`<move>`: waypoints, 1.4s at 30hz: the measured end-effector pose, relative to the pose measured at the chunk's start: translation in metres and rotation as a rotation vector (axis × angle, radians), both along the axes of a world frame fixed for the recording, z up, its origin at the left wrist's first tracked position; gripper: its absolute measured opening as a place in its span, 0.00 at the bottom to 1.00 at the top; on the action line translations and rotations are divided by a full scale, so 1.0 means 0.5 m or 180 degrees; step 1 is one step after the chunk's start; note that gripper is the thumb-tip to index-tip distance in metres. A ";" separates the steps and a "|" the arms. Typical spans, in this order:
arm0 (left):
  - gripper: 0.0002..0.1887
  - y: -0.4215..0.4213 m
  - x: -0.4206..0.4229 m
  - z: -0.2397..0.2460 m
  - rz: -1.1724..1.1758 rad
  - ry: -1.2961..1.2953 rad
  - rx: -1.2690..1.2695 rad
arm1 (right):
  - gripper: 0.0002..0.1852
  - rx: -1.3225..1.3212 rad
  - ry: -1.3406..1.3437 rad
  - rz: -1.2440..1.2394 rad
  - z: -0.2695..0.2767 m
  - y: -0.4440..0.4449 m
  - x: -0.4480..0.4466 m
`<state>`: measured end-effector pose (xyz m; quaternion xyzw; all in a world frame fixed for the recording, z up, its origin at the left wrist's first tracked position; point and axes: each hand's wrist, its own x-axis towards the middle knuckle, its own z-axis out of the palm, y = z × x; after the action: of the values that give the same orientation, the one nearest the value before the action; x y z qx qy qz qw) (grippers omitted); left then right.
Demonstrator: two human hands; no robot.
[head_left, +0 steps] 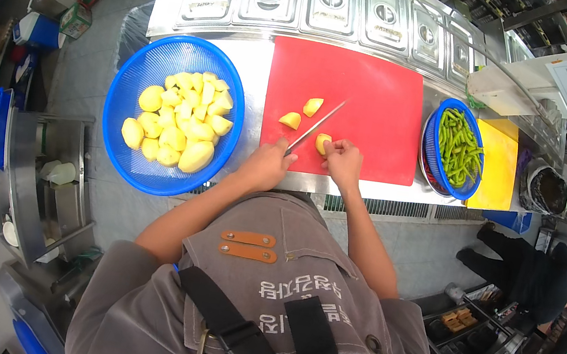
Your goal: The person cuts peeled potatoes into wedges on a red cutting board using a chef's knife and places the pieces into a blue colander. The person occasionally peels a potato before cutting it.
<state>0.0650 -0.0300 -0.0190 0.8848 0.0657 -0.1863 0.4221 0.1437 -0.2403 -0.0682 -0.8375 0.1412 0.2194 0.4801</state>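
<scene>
My left hand [267, 164] grips the dark handle of a kitchen knife [319, 124] at the near edge of a red cutting board [376, 97]. Its blade slants up and to the right over the board. The fingertips of my right hand [343, 162] hold a piece of peeled potato [323, 143] on the board, just right of the blade. Two more cut pieces, a potato piece [290, 120] and a potato chunk [313, 107], lie left of the blade, apart from it. To the left, a blue plastic colander [118, 151] contains several peeled potatoes [173, 137], some whole, some cut.
A blue basket [434, 144] of green chili peppers [456, 147] rests right of the board, beside a yellow cutting board [493, 163]. Lidded steel food pans [331, 3] line the counter's back. A person in dark clothing [526, 271] stands at right, by a rack.
</scene>
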 end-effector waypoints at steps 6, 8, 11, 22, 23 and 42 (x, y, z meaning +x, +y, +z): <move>0.19 -0.043 0.032 -0.018 -0.0463 -0.0190 0.0219 | 0.14 -0.0091 -0.0270 0.0098 -0.006 0.001 -0.012; 0.19 -0.055 0.040 -0.027 -0.0506 -0.0047 0.0278 | 0.14 -0.0063 -0.0291 0.0061 -0.011 0.001 -0.013; 0.19 -0.064 0.047 -0.051 -0.0389 -0.0012 0.0284 | 0.13 -0.0039 -0.0278 0.0059 -0.019 0.000 -0.012; 0.15 -0.007 0.023 -0.004 0.0232 -0.0596 0.0066 | 0.18 -0.0615 -0.1029 0.0519 0.039 -0.008 -0.016; 0.15 -0.004 0.014 0.008 0.0317 -0.0845 0.0059 | 0.18 -0.0811 -0.1300 0.0649 0.040 -0.002 -0.022; 0.11 0.260 -0.206 0.162 0.2492 -0.1421 0.0285 | 0.26 -0.0832 -0.1907 0.2777 0.048 0.179 0.078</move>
<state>-0.0379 0.1002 0.0618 0.8292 0.3107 0.1858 0.4259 0.1829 -0.1510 -0.0441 -0.8969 -0.3364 0.1306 0.2556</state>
